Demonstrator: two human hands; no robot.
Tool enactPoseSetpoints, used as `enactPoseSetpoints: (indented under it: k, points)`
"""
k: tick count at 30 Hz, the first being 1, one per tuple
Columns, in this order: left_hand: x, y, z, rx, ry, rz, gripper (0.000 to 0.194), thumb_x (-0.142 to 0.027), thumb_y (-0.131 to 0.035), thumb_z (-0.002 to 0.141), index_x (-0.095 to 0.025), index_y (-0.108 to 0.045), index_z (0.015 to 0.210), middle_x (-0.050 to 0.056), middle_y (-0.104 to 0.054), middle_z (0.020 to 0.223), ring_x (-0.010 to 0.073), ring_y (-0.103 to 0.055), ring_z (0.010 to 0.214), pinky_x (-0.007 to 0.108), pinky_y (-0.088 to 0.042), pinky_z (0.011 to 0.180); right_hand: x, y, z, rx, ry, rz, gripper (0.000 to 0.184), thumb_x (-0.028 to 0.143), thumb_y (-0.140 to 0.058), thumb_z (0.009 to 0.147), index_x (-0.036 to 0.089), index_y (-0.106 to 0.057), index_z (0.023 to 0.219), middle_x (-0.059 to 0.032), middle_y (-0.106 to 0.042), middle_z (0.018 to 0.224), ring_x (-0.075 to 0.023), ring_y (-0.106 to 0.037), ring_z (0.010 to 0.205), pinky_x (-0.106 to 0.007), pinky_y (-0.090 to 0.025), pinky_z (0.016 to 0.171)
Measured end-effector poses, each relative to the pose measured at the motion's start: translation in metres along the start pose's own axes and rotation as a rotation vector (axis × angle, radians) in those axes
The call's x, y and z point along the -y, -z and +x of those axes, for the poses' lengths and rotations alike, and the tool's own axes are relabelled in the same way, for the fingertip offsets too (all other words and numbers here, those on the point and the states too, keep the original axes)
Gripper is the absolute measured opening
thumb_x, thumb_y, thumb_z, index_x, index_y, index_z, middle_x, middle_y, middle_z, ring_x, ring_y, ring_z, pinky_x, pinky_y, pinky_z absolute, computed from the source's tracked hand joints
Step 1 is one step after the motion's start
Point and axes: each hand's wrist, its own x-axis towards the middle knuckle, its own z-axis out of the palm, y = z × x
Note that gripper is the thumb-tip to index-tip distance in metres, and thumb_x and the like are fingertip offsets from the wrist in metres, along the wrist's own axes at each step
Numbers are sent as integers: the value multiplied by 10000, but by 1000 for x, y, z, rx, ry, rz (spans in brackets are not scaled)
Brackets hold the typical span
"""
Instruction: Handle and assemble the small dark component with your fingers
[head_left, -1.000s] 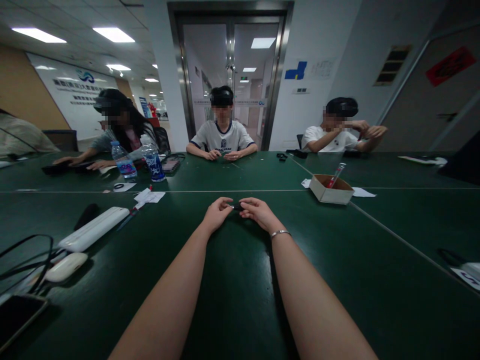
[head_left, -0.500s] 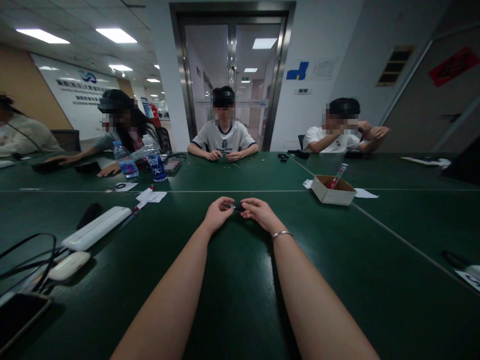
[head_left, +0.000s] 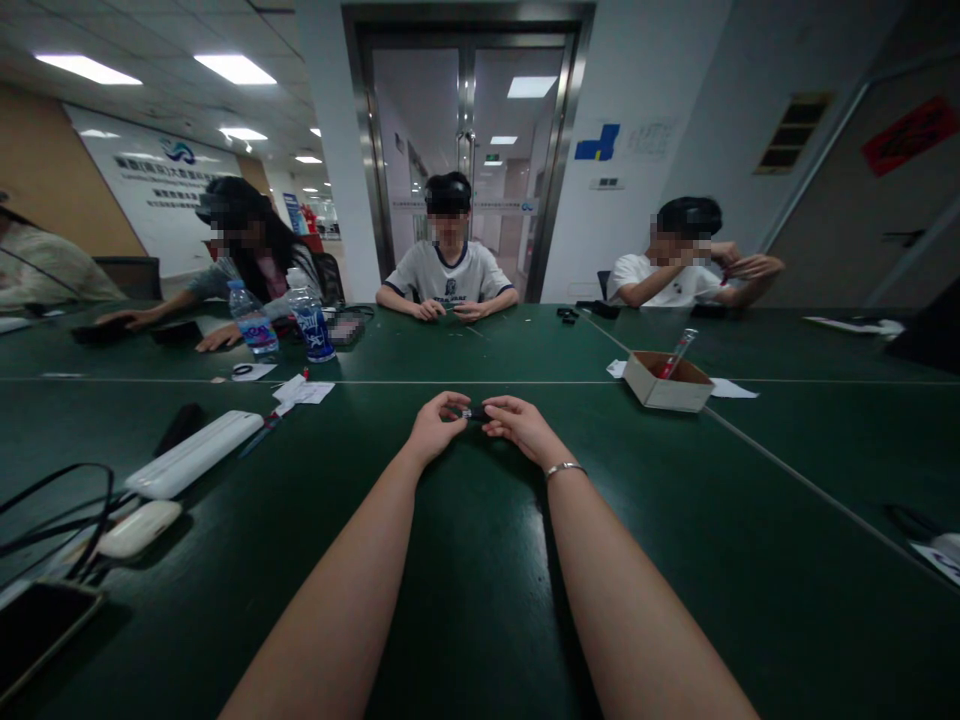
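Between my two hands, just over the green table, is a small black object with a silvery left end; its exact kind is too small to make out. My left hand pinches the silvery end, thumb below and fingers curled above. On the black end, my right hand is closed with thumb and forefinger, the other fingers curled underneath. A silver bracelet circles my right wrist. The fingertips partly hide the object.
To the right stands a small open box with a red-and-clear tube in it. Two bottles stand at the left. A white power bank-like case, cables and a phone lie near left. Several people sit across the table.
Both hands stay in nearly the same place on the small object. The silvery end shows slightly more between the fingertips. The view has shifted very slightly.
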Motion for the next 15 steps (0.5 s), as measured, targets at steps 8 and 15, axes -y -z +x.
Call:
enactPoseSetpoints:
  k: [8,15]
  points:
    - [1,-6,1,25,205,-88,281,-338,-491,852,-132,-567,1028,-3,-553,609,113,-502,548,221,-390,537,0,2,-1,70,14,-10,200,100,-754,737,126,-665,915,-40,-674,766,-120,-668,604,-172,-551,555]
    - [0,-6,0,26,215,-105,287,-308,-517,822,-152,-557,1060,-6,-572,664,101,-503,549,202,-379,516,-2,5,1,92,23,-7,207,108,-756,737,132,-672,924,-48,-676,803,-116,-666,619,-172,-550,555]
